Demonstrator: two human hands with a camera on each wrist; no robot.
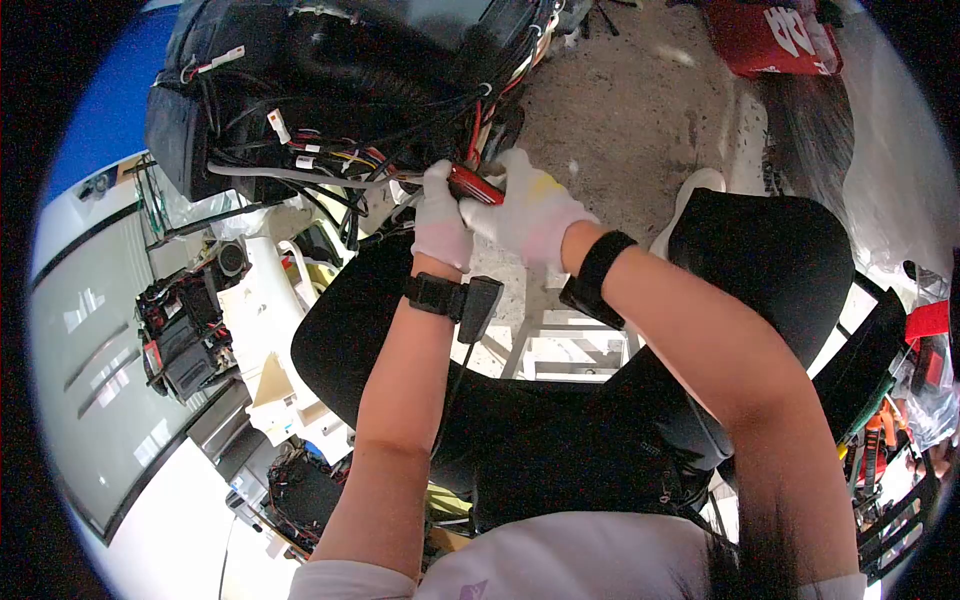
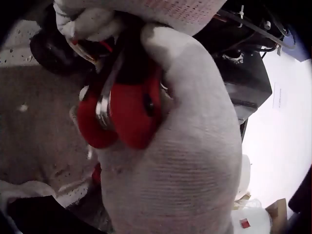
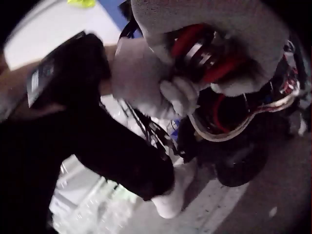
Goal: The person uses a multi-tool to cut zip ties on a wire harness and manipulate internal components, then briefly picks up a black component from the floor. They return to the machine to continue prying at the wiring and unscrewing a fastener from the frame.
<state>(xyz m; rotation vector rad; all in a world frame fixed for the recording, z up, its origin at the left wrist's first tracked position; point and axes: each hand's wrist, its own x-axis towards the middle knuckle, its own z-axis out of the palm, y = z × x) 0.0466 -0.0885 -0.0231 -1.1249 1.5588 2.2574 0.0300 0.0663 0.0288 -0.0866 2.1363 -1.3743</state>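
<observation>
Head view's got the right hand (image 1: 528, 208) gripping a red-handled tool (image 1: 476, 185), long axis on a diagonal, handle ends pointing lower right; left hand (image 1: 440, 212) is right beside it, pinching some wires (image 3: 229, 136).

Wearing white knit gloves (image 2: 200, 126) on left hand (image 1: 441, 218) and right hand (image 1: 530, 208) — pinkish toward the cuffs, yellow patch (image 1: 544, 186) on the right one. Fine ribbing up close, plus rows of small reddish marks (image 2: 187, 9). Black strap per wrist: left strap (image 1: 428, 292) with buckle and boxy black module (image 1: 481, 310), thin black cable (image 1: 456, 390) running down from it; right strap (image 1: 604, 262) wide, plain, dark module (image 1: 590, 307) alongside. Dressed in pale short-sleeved top (image 1: 590, 555), small purple print (image 1: 472, 590) on front — then black trousers (image 1: 760, 260), white shoe (image 1: 702, 181).
</observation>
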